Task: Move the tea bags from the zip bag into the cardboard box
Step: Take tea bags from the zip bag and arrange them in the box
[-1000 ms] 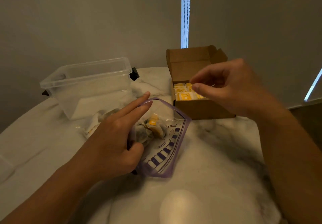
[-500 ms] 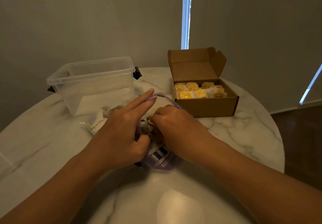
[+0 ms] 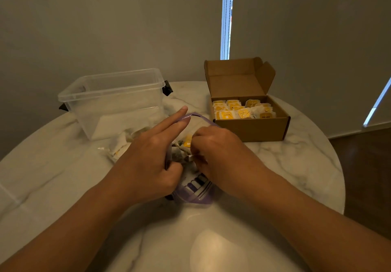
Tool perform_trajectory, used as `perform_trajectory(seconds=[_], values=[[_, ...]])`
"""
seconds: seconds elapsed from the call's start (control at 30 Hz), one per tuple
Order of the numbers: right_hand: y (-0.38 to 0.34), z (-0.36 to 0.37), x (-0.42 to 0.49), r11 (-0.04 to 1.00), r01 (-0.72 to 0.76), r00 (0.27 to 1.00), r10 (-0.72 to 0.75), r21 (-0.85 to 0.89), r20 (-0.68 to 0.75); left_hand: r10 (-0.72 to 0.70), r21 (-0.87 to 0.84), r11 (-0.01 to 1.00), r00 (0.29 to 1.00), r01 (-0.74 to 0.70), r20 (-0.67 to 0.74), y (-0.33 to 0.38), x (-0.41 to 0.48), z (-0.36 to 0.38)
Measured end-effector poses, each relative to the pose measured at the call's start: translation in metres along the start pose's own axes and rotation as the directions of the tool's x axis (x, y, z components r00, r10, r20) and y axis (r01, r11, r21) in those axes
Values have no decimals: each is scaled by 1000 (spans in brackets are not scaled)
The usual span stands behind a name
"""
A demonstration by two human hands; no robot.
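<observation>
Now the right hand (image 3: 213, 144) has come back from the cardboard box (image 3: 254, 130) into the zip bag (image 3: 196, 191) on the tabletop (image 3: 285, 166), apparently pinching another tea bag (image 3: 187, 141), while the left hand (image 3: 148, 157) grips the bag's mouth open.

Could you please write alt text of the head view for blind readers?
The left hand holds a zip bag open on a marble table while the right hand pinches a tea bag inside. A cardboard box behind holds more.
</observation>
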State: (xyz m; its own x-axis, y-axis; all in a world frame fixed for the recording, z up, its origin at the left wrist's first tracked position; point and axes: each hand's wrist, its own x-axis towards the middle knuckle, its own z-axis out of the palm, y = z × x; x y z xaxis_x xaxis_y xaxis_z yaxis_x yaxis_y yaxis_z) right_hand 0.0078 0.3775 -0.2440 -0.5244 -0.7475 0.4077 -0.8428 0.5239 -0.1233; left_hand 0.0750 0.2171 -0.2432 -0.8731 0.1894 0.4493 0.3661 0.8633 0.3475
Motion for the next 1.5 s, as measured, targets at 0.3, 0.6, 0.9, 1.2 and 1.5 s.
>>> perform_trajectory(seconds=[0.3,0.6,0.9,1.2,1.5], values=[[13,-28,-26,666,-157,977,214,729,14,6,19,1000,1000,-6,2,-1,0,1],[68,-61,-5,458,-86,885,443,885,-143,-3,36,999,999,4,-42,-9,-1,4],[141,-56,39,653,-364,721,649,664,-244,37,43,999,994,-32,-104,-15,-1,7],[149,-41,42,679,-440,802,591,588,-82,41,55,998,994,-35,-106,-14,-1,7],[163,-30,51,805,-562,782,592,192,-192,44,78,996,994,-36,-103,-13,-1,6]])
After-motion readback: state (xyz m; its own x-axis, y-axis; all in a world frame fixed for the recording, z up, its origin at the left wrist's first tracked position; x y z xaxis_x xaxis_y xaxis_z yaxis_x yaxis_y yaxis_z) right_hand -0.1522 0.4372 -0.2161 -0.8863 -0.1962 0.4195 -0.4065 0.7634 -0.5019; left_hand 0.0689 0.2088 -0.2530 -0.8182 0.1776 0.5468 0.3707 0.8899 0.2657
